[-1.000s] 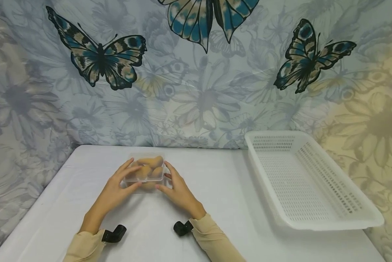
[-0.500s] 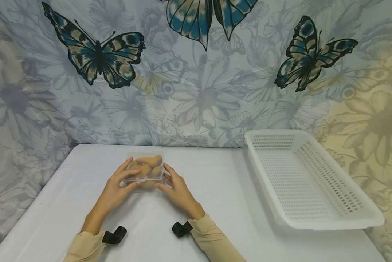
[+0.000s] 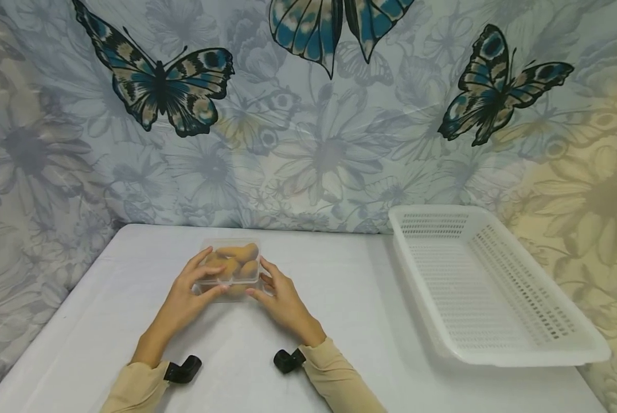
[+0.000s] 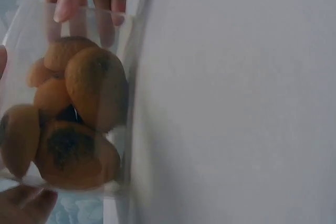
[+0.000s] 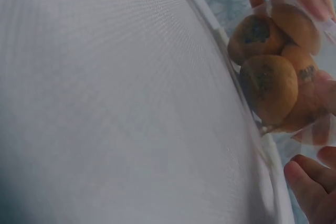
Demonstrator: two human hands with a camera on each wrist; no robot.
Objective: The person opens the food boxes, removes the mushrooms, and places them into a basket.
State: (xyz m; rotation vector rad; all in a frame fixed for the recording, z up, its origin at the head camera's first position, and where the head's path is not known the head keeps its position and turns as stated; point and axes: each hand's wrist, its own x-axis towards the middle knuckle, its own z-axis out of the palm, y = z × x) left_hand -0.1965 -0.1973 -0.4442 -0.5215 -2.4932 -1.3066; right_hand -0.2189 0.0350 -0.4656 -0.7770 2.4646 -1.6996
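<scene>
1. Being held from both sides, a clear plastic box [image 3: 243,281] is seen on the far left part of the bench [image 3: 355,298], filled with orange-brown rounded pieces [image 3: 238,252], some of them marked by dark blotches.
2. Its left side is grasped by the left hand [image 3: 181,295], with the thumb set at the near side and the fingers reached over the top.
3. Its right side is grasped by the right hand [image 3: 286,301], with the thumb near the front corner and the fingers curved along the side.
4. Both hands are angled inward from tan sleeves [image 3: 339,376]; black devices [image 3: 183,370] are worn at the wrists.
5. Well apart, to the right, a white perforated basket [image 3: 499,358] is set.
6. Behind, a floral backdrop [image 3: 329,155] is patterned with butterflies [image 3: 160,94].
</scene>
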